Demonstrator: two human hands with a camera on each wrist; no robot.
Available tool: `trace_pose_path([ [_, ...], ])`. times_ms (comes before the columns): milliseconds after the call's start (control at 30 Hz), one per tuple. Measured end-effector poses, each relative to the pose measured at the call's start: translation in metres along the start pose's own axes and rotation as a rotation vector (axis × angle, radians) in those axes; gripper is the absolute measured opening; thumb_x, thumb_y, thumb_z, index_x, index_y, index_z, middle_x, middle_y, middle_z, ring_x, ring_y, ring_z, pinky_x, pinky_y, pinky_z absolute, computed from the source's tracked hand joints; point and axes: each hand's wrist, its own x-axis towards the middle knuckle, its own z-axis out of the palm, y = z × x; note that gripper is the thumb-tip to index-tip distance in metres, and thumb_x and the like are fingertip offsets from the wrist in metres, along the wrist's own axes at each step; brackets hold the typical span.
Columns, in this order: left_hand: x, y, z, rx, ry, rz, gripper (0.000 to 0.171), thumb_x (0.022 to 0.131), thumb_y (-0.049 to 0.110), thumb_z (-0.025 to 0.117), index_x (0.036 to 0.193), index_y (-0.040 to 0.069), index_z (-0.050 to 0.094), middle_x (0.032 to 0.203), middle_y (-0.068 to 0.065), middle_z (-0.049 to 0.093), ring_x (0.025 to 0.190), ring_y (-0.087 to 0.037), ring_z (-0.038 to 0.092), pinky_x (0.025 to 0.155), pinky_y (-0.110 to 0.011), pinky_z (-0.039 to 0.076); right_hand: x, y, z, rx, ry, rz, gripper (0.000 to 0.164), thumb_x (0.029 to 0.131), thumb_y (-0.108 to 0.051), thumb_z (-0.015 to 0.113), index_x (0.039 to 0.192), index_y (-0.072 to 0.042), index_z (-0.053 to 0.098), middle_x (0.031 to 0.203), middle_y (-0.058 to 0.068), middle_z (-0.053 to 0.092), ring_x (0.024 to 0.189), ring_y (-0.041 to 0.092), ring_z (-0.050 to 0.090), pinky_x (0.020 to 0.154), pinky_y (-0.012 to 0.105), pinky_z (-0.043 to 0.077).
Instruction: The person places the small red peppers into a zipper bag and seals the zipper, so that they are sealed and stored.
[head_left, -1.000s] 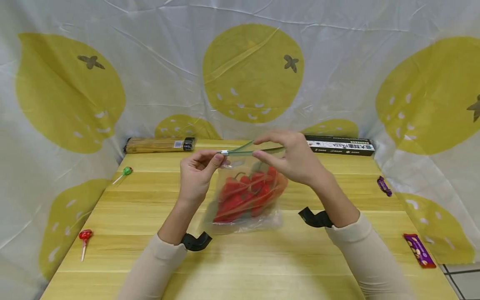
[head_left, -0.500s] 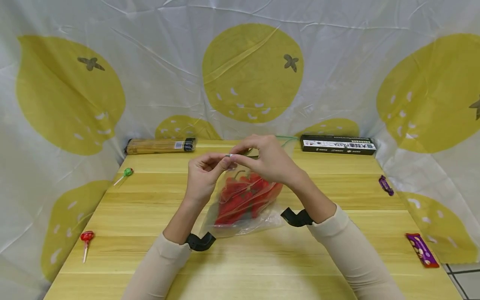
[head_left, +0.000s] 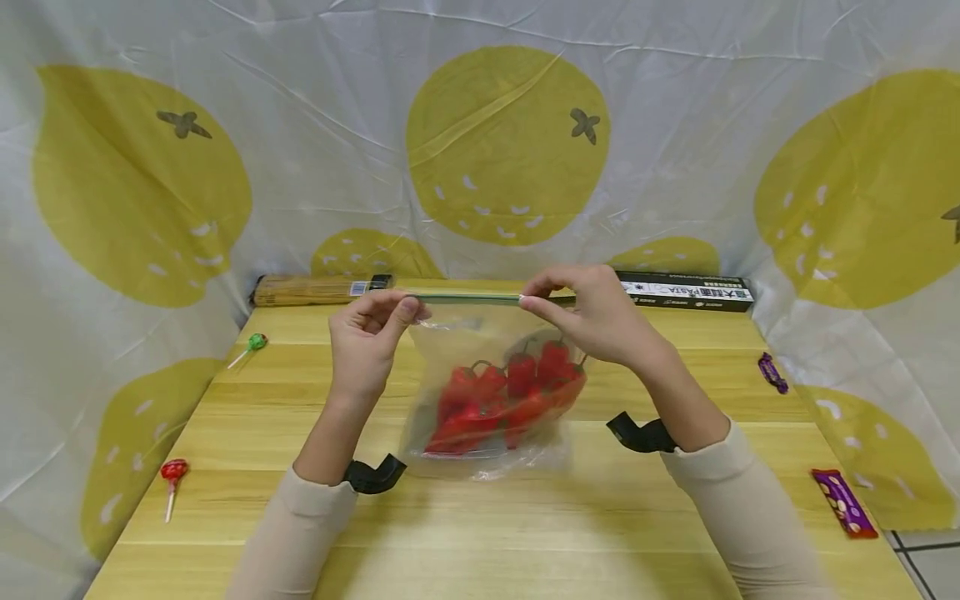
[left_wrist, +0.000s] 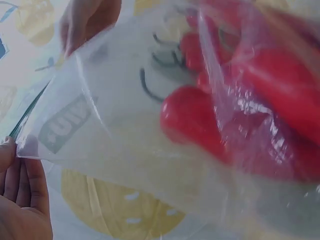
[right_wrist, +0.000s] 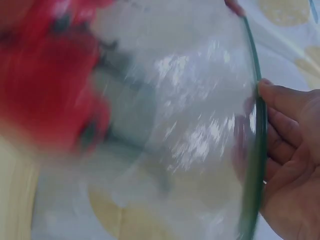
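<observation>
A clear zip bag (head_left: 457, 333) with a green zip strip (head_left: 465, 298) along its top hangs between my hands over the table. Several red peppers (head_left: 487, 396) with dark stems lie inside its lower part. My left hand (head_left: 360, 346) pinches the bag's top left corner between thumb and fingers. On the strip, towards the right, my right hand (head_left: 603, 321) pinches a small white piece with thumb and forefinger. Grey printing (left_wrist: 67, 124) shows on the bag in the left wrist view. The right wrist view has the right fingers on both sides of the green strip.
Along the table's back lie a pack of dry noodles (head_left: 318, 290) and a black pasta box (head_left: 682, 290). Two lollipops, green (head_left: 257, 342) and red (head_left: 174, 471), lie at left. A purple wrapped sweet (head_left: 772, 372) and a purple bar (head_left: 843, 503) lie at right.
My right hand went left to meet the left hand at the corner, then came back right along the strip. The strip's two edges, apart before, now lie together left of the right hand.
</observation>
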Motion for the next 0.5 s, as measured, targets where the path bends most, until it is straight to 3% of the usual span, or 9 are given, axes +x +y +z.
trace_pose_path([
  [300,0.006,0.015,-0.035,-0.077,0.125,0.038,0.011,0.089,-0.005,0.063,0.096,-0.014,0.066,0.081,-0.011,0.073,0.072,-0.021,0.071,0.074,-0.03,0.058,-0.027,0.013,-0.045,-0.108,0.077,0.042,0.005,0.09,-0.029,0.07,0.094,-0.026,0.071,0.088,-0.015,0.068,0.082,-0.001,0.059,0.07,0.022,0.046],
  [500,0.008,0.016,-0.03,-0.084,0.099,0.029,0.009,0.09,-0.005,0.063,0.095,-0.011,0.067,0.082,-0.01,0.073,0.073,-0.021,0.071,0.075,-0.031,0.058,-0.04,0.018,-0.056,-0.127,0.046,0.043,0.004,0.092,-0.026,0.068,0.095,-0.027,0.068,0.09,-0.016,0.067,0.085,-0.002,0.058,0.071,0.019,0.045],
])
